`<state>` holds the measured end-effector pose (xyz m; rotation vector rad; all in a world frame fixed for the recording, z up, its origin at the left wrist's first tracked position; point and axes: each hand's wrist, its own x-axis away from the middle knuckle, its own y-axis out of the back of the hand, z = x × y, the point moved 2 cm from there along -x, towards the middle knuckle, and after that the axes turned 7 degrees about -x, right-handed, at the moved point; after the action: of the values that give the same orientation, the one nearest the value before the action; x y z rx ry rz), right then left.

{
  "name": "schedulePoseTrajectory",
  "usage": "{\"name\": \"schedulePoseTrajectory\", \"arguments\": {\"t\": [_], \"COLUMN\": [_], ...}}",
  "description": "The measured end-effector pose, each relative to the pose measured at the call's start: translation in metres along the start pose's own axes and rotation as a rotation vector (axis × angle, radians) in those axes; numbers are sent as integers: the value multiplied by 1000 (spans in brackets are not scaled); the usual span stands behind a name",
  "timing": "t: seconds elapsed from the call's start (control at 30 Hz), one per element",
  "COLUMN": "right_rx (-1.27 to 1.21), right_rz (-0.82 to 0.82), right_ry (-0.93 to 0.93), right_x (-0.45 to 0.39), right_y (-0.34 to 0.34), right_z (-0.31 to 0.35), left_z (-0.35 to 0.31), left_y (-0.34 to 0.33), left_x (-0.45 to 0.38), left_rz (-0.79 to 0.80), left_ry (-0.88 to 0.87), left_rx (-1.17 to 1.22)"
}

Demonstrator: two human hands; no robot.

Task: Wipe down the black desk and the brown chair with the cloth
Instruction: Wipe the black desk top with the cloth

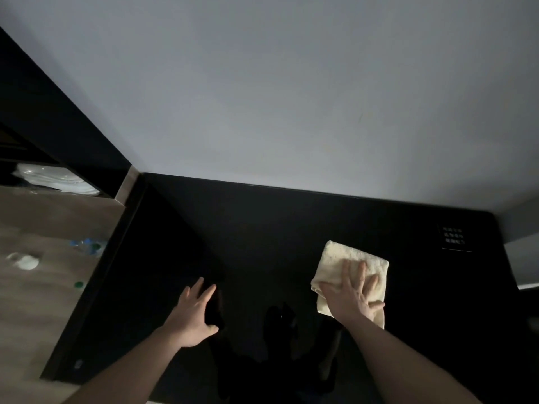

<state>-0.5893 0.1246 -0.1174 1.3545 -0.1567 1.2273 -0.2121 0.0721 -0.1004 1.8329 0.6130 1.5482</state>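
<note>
So that dust can be rubbed off, the folded cloth (pixel 351 275) is pressed flat on the black tabletop (pixel 262 234) under the right hand (pixel 354 298), its grip spread wide, while a dark thing is touched by the left hand (pixel 194 314), its fingers loosely apart.

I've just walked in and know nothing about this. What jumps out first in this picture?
The pale cream cloth stands out against the black desk, with the right hand pressed flat on it, fingers spread. The left hand rests nearer the desk's left side, touching a dark object too dim to identify. Behind the desk rises a plain grey wall.
</note>
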Motion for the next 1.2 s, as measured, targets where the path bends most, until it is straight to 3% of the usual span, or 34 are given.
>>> {"name": "schedulePoseTrajectory", "arguments": {"t": [0.3,0.47,0.57,0.73,0.97,1.07,1.2], "right_rx": [-63,-39,6,42,11,-112,-287], "right_rz": [-94,-130,-157,-132,121,154,-13], "right_ry": [-100,-124,-113,9,306,395,377], "right_x": [1,7,14,29,73,82,92], "right_y": [-41,-91,-126,-187,-258,-252,-224], "right_z": [50,114,170,259,357,355,302], "left_z": [139,218,256,271,293,303,286], "left_y": [47,67,69,63,66,80,102], "left_x": [-38,-69,-80,-82,-105,-113,-116], "left_rz": [-20,51,56,-26,-48,-36,84], "left_ry": [86,160,93,-15,-66,-112,-98], "left_rx": [7,-14,-43,-76,-4,-25,-129]}}
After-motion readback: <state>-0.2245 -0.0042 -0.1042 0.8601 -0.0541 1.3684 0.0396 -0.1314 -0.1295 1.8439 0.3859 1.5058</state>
